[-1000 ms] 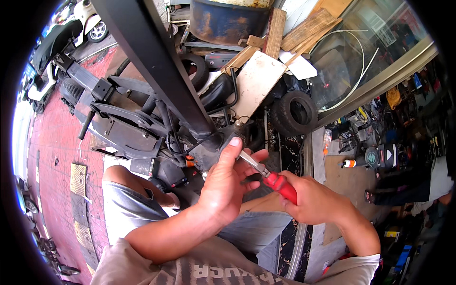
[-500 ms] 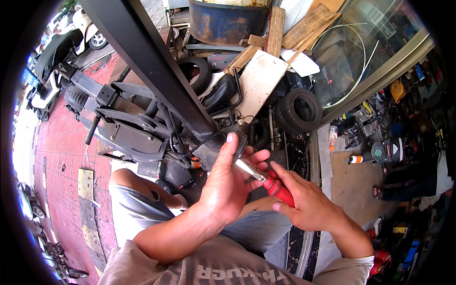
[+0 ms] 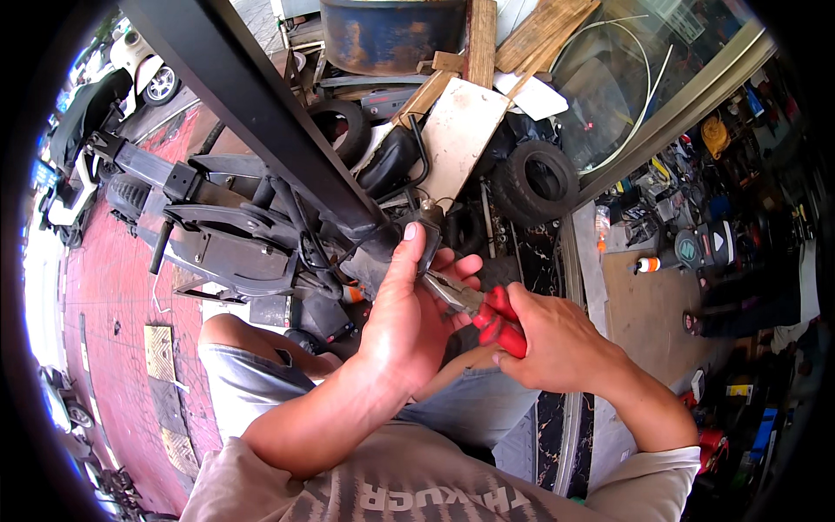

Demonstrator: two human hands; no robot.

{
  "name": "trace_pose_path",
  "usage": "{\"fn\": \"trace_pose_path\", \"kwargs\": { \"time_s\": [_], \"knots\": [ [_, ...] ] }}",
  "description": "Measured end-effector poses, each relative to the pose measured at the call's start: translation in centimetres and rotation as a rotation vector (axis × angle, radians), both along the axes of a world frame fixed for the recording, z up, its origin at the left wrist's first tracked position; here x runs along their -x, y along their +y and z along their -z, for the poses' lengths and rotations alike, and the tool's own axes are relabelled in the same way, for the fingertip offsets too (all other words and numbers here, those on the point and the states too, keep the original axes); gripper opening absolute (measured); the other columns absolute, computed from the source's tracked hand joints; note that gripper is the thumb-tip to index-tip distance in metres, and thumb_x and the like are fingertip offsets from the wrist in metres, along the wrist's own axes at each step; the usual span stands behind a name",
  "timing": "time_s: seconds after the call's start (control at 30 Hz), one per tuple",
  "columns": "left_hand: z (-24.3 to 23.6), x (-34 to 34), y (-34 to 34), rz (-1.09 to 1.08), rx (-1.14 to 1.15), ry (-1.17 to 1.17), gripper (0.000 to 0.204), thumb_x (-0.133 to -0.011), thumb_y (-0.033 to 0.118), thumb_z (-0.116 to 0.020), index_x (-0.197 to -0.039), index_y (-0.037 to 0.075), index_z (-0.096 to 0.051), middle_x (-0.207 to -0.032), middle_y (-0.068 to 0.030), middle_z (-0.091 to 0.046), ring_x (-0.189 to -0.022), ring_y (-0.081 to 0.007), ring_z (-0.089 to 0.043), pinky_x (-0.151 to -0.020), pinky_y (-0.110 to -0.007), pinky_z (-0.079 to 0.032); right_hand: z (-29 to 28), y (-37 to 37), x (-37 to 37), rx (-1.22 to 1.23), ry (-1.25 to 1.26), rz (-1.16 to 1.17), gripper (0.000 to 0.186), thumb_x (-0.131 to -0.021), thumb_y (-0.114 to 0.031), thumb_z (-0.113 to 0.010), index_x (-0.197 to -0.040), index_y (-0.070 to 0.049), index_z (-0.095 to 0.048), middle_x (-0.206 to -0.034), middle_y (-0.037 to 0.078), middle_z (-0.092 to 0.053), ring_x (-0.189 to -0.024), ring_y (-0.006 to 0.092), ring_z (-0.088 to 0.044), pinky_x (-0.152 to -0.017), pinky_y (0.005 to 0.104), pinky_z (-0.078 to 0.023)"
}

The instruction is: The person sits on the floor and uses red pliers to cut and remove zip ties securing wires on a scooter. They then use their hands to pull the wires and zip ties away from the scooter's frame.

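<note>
My right hand (image 3: pixel 557 339) grips the red handles of a pair of pliers (image 3: pixel 489 315), whose metal jaws point up and left toward my left palm. My left hand (image 3: pixel 416 304) is wrapped around a small dark part (image 3: pixel 428 228) at the lower end of a long black bar (image 3: pixel 252 104), thumb pressed up along it. The plier jaws reach in behind my left fingers; what they bite on is hidden. I am crouched, knees in grey shorts below the hands.
A black scooter frame (image 3: pixel 217 235) lies on red paving at left. Loose tyres (image 3: pixel 537 181), a white board (image 3: pixel 457 135), wooden planks (image 3: pixel 480 39) and a blue barrel (image 3: pixel 391 35) pile up behind. A shop floor with tools and an orange can (image 3: pixel 648 264) is at right.
Both hands have stayed together at the bar's end. My left thumb has slid a little higher on the part, and the pliers have shifted slightly under my left fingers.
</note>
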State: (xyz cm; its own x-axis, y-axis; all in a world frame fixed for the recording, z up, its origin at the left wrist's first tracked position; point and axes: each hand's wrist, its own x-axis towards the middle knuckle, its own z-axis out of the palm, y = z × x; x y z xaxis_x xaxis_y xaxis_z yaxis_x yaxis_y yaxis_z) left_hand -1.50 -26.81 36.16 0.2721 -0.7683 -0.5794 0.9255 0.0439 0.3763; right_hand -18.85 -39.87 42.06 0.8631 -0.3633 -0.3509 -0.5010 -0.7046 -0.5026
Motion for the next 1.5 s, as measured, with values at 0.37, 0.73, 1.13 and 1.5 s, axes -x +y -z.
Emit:
{"fn": "trace_pose_path", "kwargs": {
  "time_s": [0.37, 0.73, 1.13, 1.5],
  "knots": [
    [-0.3, -0.2, 0.0, 0.027, -0.021, -0.033, 0.063, -0.106, 0.079, -0.069, -0.117, 0.016, -0.072, -0.127, -0.0103, -0.081, -0.12, -0.0269, -0.072, -0.109, -0.05, -0.053, -0.8, 0.5, -0.4, 0.127, -0.002, -0.023, 0.05, -0.082, -0.008, -0.082, -0.12, 0.004, -0.052, -0.102, 0.033, -0.073, -0.102, 0.058, -0.073, -0.091, 0.0634, -0.058],
    [-0.5, 0.0, -0.3, 0.093, -0.06, -0.174, 0.064, -0.105, 0.081, -0.067, -0.122, 0.019, -0.064, -0.13, -0.0071, -0.082, -0.114, -0.0204, -0.07, -0.1, -0.043, -0.045, 0.8, 1.9, 0.0, 0.324, 0.033, 0.053, 0.052, -0.082, -0.001, -0.083, -0.124, 0.004, -0.054, -0.106, 0.033, -0.076, -0.102, 0.0569, -0.076, -0.09, 0.0628, -0.061],
    [-0.3, -0.8, 0.0, 0.085, 0.025, -0.109, 0.071, -0.108, 0.082, -0.06, -0.123, 0.013, -0.066, -0.13, -0.0112, -0.082, -0.116, -0.0231, -0.07, -0.103, -0.046, -0.046, 1.2, 2.2, 0.5, 0.193, -0.047, 0.084, 0.053, -0.086, -0.009, -0.085, -0.126, 0.005, -0.053, -0.113, 0.031, -0.076, -0.107, 0.0545, -0.076, -0.09, 0.0569, -0.06],
    [0.3, -1.2, 1.0, 0.08, 0.051, -0.091, 0.075, -0.107, 0.084, -0.061, -0.126, 0.012, -0.066, -0.14, -0.0141, -0.077, -0.12, -0.0244, -0.066, -0.109, -0.045, -0.045, 3.3, -2.5, 1.2, -0.563, 0.157, 0.093, 0.026, -0.089, -0.022, -0.077, -0.099, 0.001, -0.068, -0.084, 0.013, -0.07, -0.072, 0.0255, -0.071, -0.061, 0.0446, -0.053]
  ]
}}
